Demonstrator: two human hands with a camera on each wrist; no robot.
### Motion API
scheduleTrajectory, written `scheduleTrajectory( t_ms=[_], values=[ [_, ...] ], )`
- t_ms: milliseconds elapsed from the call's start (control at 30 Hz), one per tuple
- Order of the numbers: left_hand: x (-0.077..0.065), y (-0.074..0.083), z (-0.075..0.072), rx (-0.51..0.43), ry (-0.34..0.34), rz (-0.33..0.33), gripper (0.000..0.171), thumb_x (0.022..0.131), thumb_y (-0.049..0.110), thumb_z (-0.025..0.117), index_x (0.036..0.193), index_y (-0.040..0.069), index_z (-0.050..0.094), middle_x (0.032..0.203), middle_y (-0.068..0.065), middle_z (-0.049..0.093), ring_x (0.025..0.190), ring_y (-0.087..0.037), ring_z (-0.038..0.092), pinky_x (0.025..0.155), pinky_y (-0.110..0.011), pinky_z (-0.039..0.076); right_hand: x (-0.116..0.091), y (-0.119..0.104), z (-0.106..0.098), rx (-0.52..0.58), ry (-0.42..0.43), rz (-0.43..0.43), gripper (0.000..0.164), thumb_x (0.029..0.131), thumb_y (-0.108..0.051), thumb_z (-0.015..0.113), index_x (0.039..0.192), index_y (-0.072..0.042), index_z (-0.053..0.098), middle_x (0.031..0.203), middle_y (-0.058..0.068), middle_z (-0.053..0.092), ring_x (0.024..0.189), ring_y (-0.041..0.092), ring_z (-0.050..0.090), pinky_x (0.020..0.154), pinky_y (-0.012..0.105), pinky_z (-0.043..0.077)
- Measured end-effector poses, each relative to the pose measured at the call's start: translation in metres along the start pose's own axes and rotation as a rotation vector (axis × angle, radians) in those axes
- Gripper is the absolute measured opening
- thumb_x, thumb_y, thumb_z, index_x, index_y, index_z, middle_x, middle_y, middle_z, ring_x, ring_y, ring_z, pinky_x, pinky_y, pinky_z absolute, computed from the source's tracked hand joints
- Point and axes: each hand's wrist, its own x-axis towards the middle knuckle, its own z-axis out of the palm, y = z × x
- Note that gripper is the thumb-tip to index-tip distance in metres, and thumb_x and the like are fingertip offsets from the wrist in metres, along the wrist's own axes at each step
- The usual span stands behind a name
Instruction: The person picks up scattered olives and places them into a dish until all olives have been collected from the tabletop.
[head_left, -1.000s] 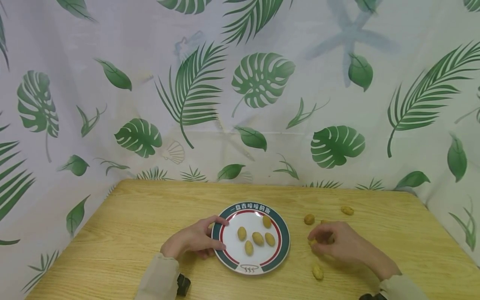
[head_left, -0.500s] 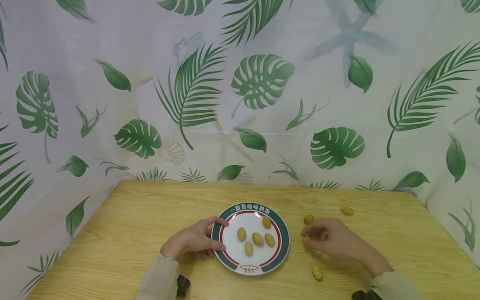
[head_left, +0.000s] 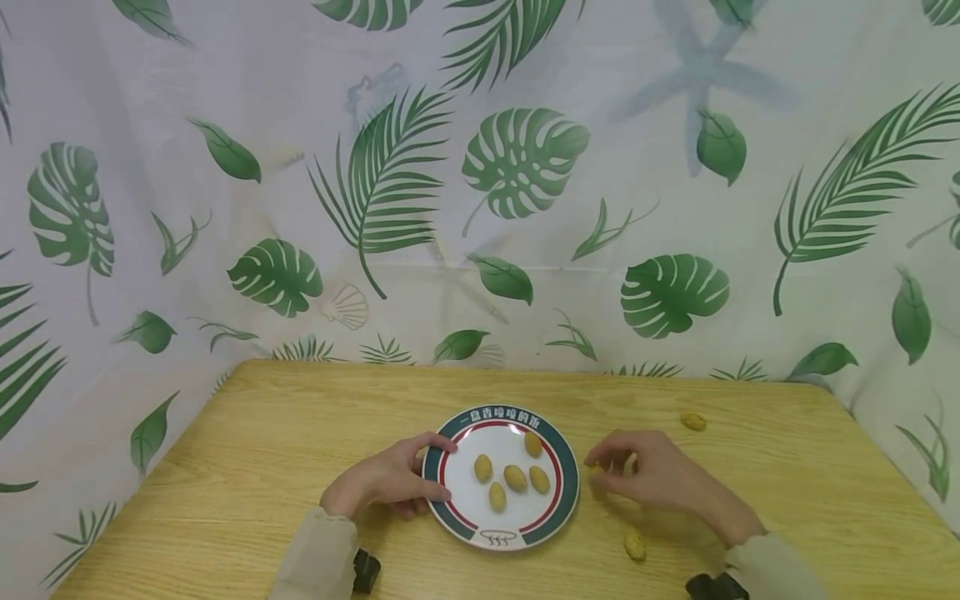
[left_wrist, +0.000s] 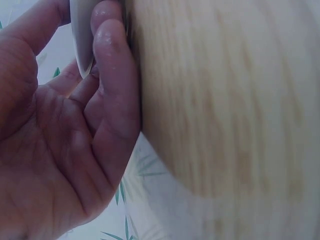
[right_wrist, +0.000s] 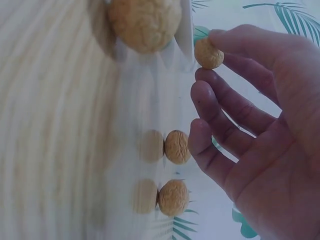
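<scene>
My left hand grips the left rim of a round plate, thumb and a finger over the rim, other fingers below it. In the left wrist view my left hand shows fingers curled round the plate's pale edge. Several yellow-brown oval pieces, one of them a near piece, lie on the plate. Right beside the plate's right rim, my right hand pinches a similar piece. In the right wrist view this wrinkled, nut-like piece sits between thumb and fingertips of my right hand.
On the wooden table lie a loose oval piece nearer me and another loose piece at the back right. Leaf-print cloth hangs behind the table. In the right wrist view a large wrinkled piece looms near the plate edge.
My right hand has moved left toward the plate, carrying the piece between its fingertips. The left hand and the plate stay where they were.
</scene>
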Motion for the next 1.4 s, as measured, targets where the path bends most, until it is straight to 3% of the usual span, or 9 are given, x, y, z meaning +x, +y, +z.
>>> scheduleTrajectory(
  t_ms=[933,1400],
  values=[
    [-0.004,0.005,0.0,0.017,0.012,-0.013,0.057,0.089,0.021,0.08,0.139,0.029,0.053,0.089,-0.004,0.067,0.069,-0.017,0.061,0.059,-0.027,0.053,0.02,-0.019,0.019,0.065,-0.011,-0.073,0.012,0.092,-0.022,0.077,0.102,-0.016,0.076,0.091,-0.01,0.071,0.08,0.001,0.059,0.067,0.022,0.052],
    [-0.004,0.002,0.001,0.014,0.009,0.022,0.055,0.089,0.02,0.08,0.137,0.026,0.053,0.087,-0.004,0.067,0.066,-0.015,0.062,0.056,-0.027,0.052,0.024,-0.024,0.029,0.082,-0.024,-0.114,0.015,0.089,-0.018,0.079,0.104,-0.014,0.076,0.09,-0.009,0.071,0.079,0.0,0.059,0.07,0.022,0.053]
  ],
)
